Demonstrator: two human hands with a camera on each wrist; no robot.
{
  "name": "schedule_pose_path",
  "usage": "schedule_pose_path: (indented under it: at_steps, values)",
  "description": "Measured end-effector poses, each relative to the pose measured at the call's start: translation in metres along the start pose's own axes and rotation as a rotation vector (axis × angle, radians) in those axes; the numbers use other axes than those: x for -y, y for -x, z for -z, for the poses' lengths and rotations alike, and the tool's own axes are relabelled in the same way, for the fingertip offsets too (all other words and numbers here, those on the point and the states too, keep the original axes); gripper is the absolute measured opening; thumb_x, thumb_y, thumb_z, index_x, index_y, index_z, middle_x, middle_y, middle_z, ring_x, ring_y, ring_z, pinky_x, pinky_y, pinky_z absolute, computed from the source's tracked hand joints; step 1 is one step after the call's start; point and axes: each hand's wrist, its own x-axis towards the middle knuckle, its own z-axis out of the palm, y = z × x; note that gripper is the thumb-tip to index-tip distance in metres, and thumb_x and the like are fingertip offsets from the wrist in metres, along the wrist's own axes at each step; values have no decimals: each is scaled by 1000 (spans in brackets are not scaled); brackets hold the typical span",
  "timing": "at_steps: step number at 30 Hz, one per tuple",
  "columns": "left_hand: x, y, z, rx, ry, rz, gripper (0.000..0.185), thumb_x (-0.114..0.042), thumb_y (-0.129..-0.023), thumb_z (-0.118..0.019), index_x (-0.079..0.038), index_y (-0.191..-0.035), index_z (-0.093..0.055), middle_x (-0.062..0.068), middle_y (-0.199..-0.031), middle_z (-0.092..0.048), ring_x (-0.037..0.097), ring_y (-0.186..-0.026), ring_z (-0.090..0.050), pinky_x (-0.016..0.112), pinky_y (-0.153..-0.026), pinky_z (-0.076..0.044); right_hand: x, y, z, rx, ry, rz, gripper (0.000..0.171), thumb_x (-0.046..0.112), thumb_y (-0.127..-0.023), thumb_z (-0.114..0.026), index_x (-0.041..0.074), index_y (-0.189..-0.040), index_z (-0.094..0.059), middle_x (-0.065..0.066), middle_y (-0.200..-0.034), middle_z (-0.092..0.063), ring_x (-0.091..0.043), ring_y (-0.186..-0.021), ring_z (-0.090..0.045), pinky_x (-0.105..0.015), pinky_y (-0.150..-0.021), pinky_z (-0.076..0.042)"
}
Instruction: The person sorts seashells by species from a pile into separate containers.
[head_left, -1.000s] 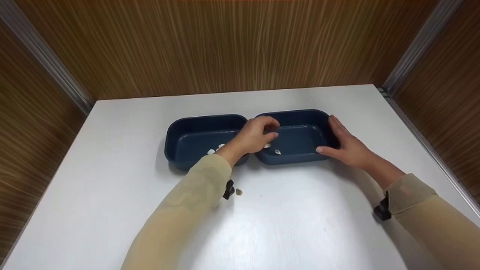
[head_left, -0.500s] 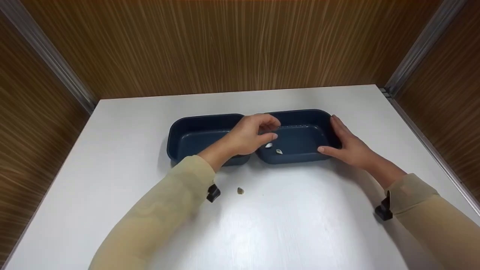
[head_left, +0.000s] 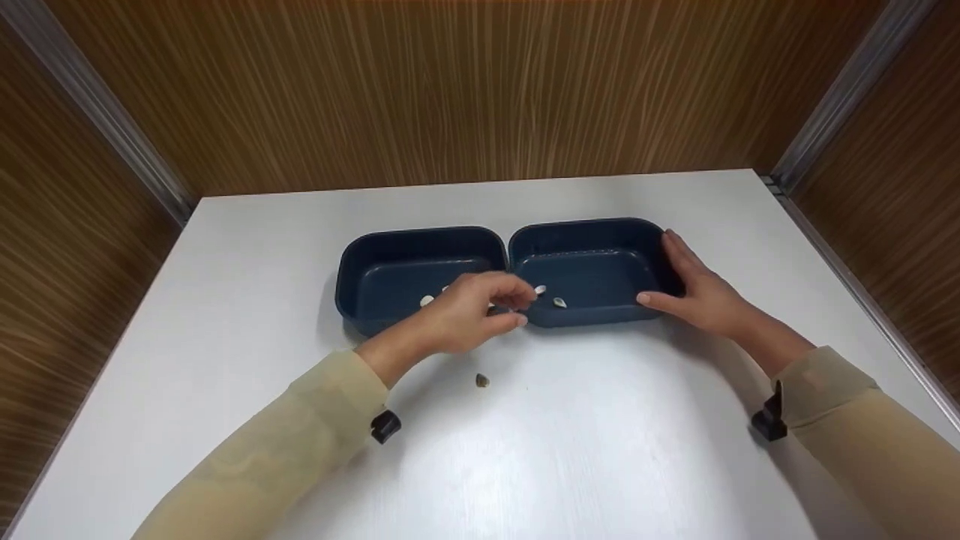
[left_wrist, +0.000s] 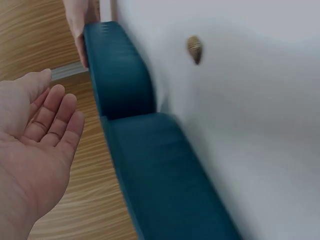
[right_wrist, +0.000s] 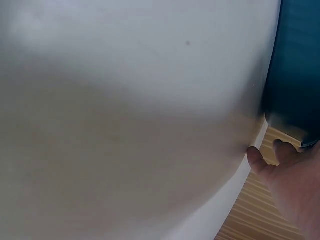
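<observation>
Two dark blue rectangular containers stand end to end, the left container [head_left: 420, 246] and the right container [head_left: 589, 316]. My left hand [head_left: 461, 315], empty with loosely bent fingers, hovers over the front where they meet. Its palm [left_wrist: 40, 165] faces up in the left wrist view. At the right container's outer end, my right hand [head_left: 701, 300] holds the corner, thumb at the front rim and fingers along the side. Two small shells [head_left: 559, 302] lie inside the right container. Pale shells [head_left: 427, 301] lie in the left one, partly hidden by my left hand.
A brown pointed shell [left_wrist: 195, 49] lies on the white table [head_left: 570, 442] in front of the containers. Wood-grain panels [head_left: 465, 97] enclose the table at the back and both sides.
My left hand has drawn back from over the right container, toward the front and left. My right hand and both containers stay in place.
</observation>
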Motion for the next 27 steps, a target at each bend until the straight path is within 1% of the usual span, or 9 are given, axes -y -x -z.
schedule_pose_path:
  at_steps: [5,10,13,19,22,27]
  values:
    - [11,16,-5,19,-6,14,26,-10,-103,-70,-3,-129,-71,9,-123,-71,21,-115,-67,38,-105,-54,0,0,0,2,-6,1,112,52,-99,-72,20,-171,8,-7,-178,13,-40,-162,5,-71,-124,-8]
    - [18,30,-11,39,-3,-6,25,-7,-101,-70,0,-125,-72,12,-117,-73,23,-110,-68,37,-102,-54,1,0,1,0,0,0,113,53,-99,-72,19,-171,9,-8,-178,13,-40,-162,5,-70,-125,-7]
    - [23,37,-15,46,1,6,25,-7,-100,-72,2,-124,-72,13,-116,-74,25,-109,-69,38,-102,-55,1,0,1,1,11,-1,113,53,-99,-71,19,-171,9,-8,-178,13,-41,-162,4,-71,-124,-9]
    - [35,50,-20,40,34,72,25,-7,-97,-75,-1,-122,-73,9,-113,-75,24,-107,-68,41,-100,-55,2,0,2,6,21,-4,112,54,-99,-70,18,-171,8,-7,-178,13,-41,-162,4,-72,-124,-9]
    - [40,56,-22,33,48,72,26,-8,-95,-78,-2,-120,-74,9,-110,-75,24,-104,-68,42,-98,-56,2,0,2,10,15,-6,113,54,-99,-70,18,-171,9,-7,-178,14,-40,-162,5,-72,-124,-8]
    - [48,63,-26,20,35,56,25,-12,-96,-80,-3,-118,-75,8,-108,-74,24,-103,-67,40,-96,-56,2,0,2,12,15,-9,113,54,-99,-70,19,-171,9,-7,-178,14,-40,-162,6,-71,-124,-8]
